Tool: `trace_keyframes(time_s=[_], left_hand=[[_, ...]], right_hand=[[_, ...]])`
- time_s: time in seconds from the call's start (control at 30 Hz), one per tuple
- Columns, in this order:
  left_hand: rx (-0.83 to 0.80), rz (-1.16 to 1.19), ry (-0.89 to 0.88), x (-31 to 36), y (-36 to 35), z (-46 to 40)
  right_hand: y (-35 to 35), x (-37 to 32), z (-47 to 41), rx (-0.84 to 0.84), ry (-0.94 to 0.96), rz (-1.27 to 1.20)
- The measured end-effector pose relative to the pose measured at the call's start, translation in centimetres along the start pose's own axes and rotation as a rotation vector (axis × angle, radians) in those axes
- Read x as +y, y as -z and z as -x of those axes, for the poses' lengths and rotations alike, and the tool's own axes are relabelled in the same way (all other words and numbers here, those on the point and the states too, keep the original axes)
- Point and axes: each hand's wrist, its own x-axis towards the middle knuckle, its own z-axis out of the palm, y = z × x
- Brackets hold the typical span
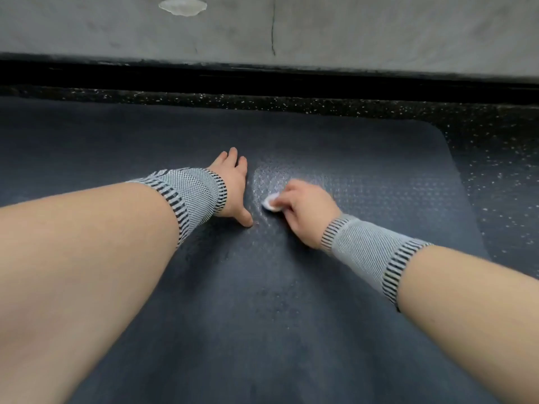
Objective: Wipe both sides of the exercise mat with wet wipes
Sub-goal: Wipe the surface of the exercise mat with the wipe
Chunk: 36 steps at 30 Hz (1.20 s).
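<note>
Left hand (233,185) rests flat, fingers straight, on exercise mat (364,158); right hand (303,209) grips crumpled wet wipe (270,203) against it.

Two bare forearms are seen, each wrapped at the wrist by a knitted grey band. The left wrist band (196,196) and the right wrist band (370,259) are both edged with black-and-grey striped ribbing.

Black speckled rubber floor (495,158), dark textured exercise mat (116,147) flat on it beside the wall base.
</note>
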Motion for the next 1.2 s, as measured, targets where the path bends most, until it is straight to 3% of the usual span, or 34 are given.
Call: trace_keyframes(time_s=[0.07,0.13,0.23,0.3,0.33,0.4,0.5,0.57,0.7,0.73,0.8,0.93,1.07,1.13,1.2], left_hand=[[0.007,-0.002,0.017,0.3,0.1,0.4],[0.009,0.013,0.038,0.5,0.3,0.6],[0.013,0.009,0.086,0.9,0.5,1.2],[0.048,0.004,0.112,0.9,0.2,1.7],[0.075,0.015,0.114,0.8,-0.1,2.0],[0.145,0.042,0.107,0.7,-1.0,2.8],[0.250,0.037,0.042,0.8,-2.6,4.4],[0.281,0.046,-0.012,0.7,-3.8,5.8],[0.200,0.050,-0.081,0.6,-6.4,9.1],[0.146,0.037,-0.086,0.7,-7.0,9.8],[0.033,0.010,-0.082,1.0,-7.8,10.9],[-0.018,-0.005,-0.074,1.3,-7.9,10.9],[-0.041,-0.028,-0.064,1.6,-7.8,10.8],[-0.053,-0.037,-0.059,1.7,-7.8,10.7],[-0.065,-0.043,-0.057,1.7,-7.6,10.6]], right_hand=[[0.7,-0.2,3.6,-0.202,0.171,-0.029],[1.8,1.0,4.0,-0.202,0.155,0.002],[2.8,4.0,1.2,0.149,-0.294,0.004],[2.3,4.3,0.2,0.239,-0.549,-0.007],[1.5,3.7,0.4,0.230,-0.572,-0.002],[-0.5,1.0,2.2,0.197,-0.433,0.009],[-2.5,-2.7,6.4,0.019,-0.064,-0.053],[-1.5,-2.0,6.4,-0.037,-0.018,-0.081],[1.2,1.5,3.2,0.288,-0.546,-0.119],[1.1,1.4,2.6,0.288,-0.621,-0.096],[-0.2,-0.1,2.0,0.193,-0.563,-0.030],[-2.4,-3.4,3.9,0.050,-0.137,-0.040],[-1.0,-2.4,8.5,-0.347,0.266,0.027],[-0.1,-0.9,9.3,-0.294,0.195,-0.002],[0.7,0.7,7.8,-0.004,-0.093,-0.056]])
